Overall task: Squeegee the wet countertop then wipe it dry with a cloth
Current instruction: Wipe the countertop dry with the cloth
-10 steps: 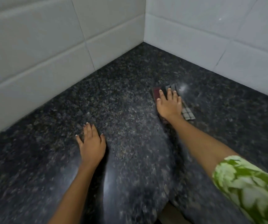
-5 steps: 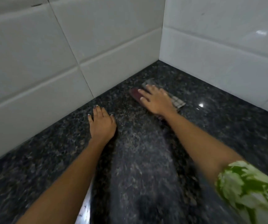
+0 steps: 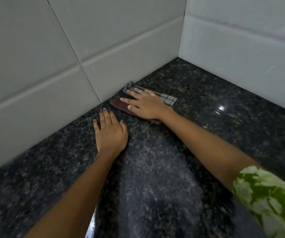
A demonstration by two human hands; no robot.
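Observation:
A folded checked cloth (image 3: pixel 170 100), grey with a dark red part, lies flat on the dark speckled granite countertop (image 3: pixel 224 134) against the foot of the left tiled wall. My right hand (image 3: pixel 146 104) presses on it with straight fingers pointing left towards the wall. My left hand (image 3: pixel 110 133) rests flat on the bare stone just in front of the cloth, fingers straight and close to the wall. No squeegee is in view.
White tiled walls (image 3: pixel 52 48) meet in a corner (image 3: pixel 181 55) at the back right of the counter. A bright light reflection (image 3: pixel 221 108) shows on the stone to the right. My green-and-white sleeve (image 3: pixel 267 194) fills the lower right.
My right hand has slid the cloth leftwards across the counter up to the left wall. My left hand has moved forward with it towards the wall.

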